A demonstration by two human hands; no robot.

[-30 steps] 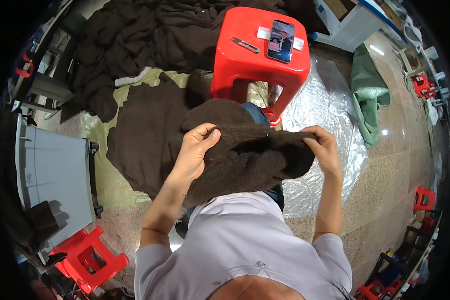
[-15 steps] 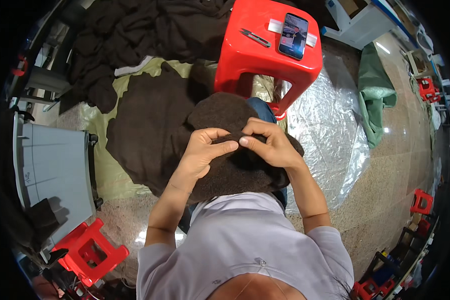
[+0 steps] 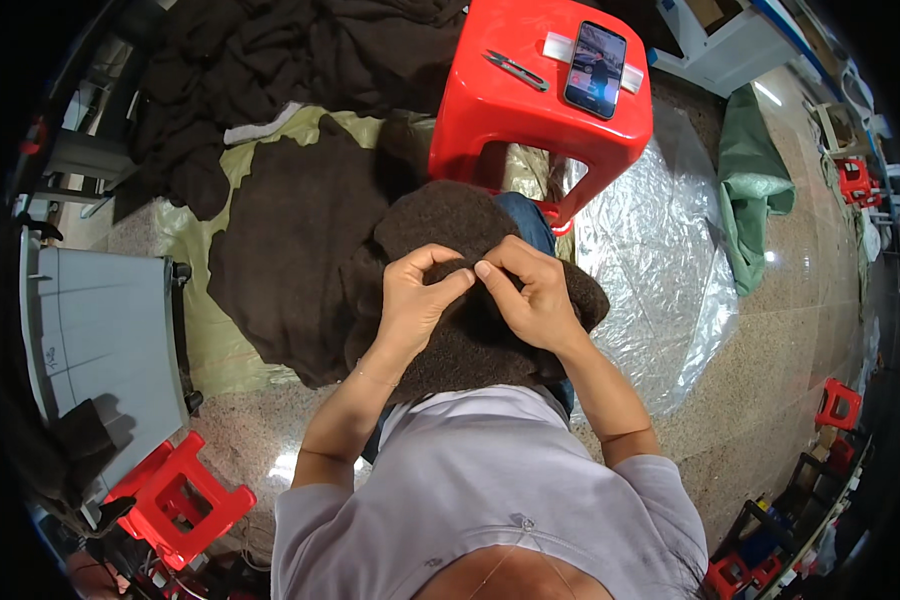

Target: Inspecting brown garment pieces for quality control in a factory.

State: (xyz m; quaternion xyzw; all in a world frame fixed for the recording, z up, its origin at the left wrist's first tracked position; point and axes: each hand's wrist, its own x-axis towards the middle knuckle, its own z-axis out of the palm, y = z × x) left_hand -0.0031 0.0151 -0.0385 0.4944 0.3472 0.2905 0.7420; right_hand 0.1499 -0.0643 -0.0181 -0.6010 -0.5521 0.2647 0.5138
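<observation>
Brown cloth [image 3: 460, 365] pinched: left fingers [image 3: 430, 256], right fingers [image 3: 517, 259]. Grey wheeled bin [image 3: 110, 335], contents hidden.

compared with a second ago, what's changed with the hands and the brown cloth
The right hand has moved left, from the right end of the brown cloth to right beside the left hand; it now pinches there, and that end hangs free. The left hand still pinches the cloth. The phone and snips stay on the red stool.
</observation>
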